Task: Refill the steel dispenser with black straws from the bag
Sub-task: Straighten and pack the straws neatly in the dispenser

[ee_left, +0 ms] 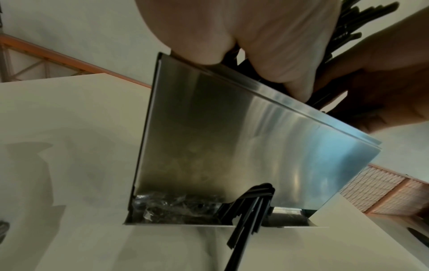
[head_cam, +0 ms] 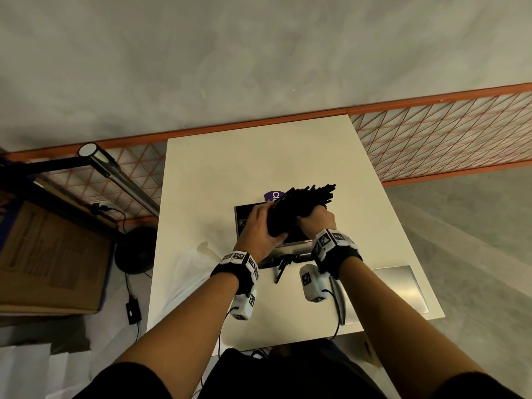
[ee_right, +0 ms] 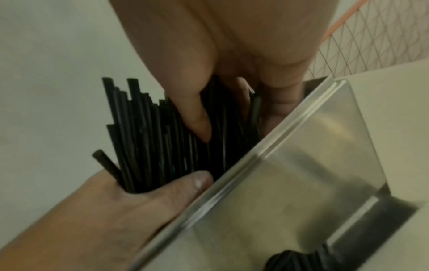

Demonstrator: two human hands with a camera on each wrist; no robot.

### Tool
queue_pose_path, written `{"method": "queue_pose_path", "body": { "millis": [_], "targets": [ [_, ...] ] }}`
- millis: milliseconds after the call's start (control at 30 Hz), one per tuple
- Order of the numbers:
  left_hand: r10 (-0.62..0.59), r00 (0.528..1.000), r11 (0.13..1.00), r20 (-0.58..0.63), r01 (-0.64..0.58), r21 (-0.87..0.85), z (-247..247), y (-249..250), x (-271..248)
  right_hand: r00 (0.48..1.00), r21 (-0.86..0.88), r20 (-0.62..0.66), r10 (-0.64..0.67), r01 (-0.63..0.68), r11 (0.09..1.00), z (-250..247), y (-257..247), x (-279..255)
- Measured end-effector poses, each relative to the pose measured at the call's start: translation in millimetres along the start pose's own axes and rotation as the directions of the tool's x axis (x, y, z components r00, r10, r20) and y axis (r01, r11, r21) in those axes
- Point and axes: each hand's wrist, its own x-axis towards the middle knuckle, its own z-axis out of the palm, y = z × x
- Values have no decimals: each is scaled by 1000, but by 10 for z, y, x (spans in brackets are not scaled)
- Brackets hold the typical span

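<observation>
The open steel dispenser [head_cam: 244, 218] stands mid-table, its shiny front wall [ee_left: 232, 137] filling the left wrist view. Over its open top both hands hold a thick bundle of black straws [head_cam: 302, 198], tilted up toward the far right. My left hand [head_cam: 259, 228] grips the bundle's near end, thumb [ee_right: 167, 187] wrapped round it. My right hand [head_cam: 316, 218] grips it from the right, a finger [ee_right: 192, 110] pressed among the straws [ee_right: 148, 143]. A few straws [ee_left: 250, 205] poke out of the bottom front slot. A purple label [head_cam: 273, 194] shows behind the bundle.
A flat steel lid [head_cam: 398, 286] lies on the white table [head_cam: 201, 174] at the right. Thin clear plastic [head_cam: 198, 254] lies left of the dispenser. An orange mesh railing [head_cam: 446, 139] runs behind the table. A cardboard box [head_cam: 51, 254] and a metal tube [head_cam: 121, 180] stand at the left.
</observation>
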Motion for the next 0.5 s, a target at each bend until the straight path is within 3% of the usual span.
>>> {"method": "queue_pose_path", "body": {
  "millis": [200,333,500],
  "targets": [
    [10,1000,1000,-9,-10,12,-8,25,-25,998,-46,-35,52,-54,997,30,14,-23],
    [1,1000,1000,2,-1,4,-17,34,-18,1000,47,1,17,-17,999,8,14,34],
    [6,1000,1000,8,-6,-2,-23,33,-20,989,179,28,148,-151,972,-58,52,87]
  ]
}}
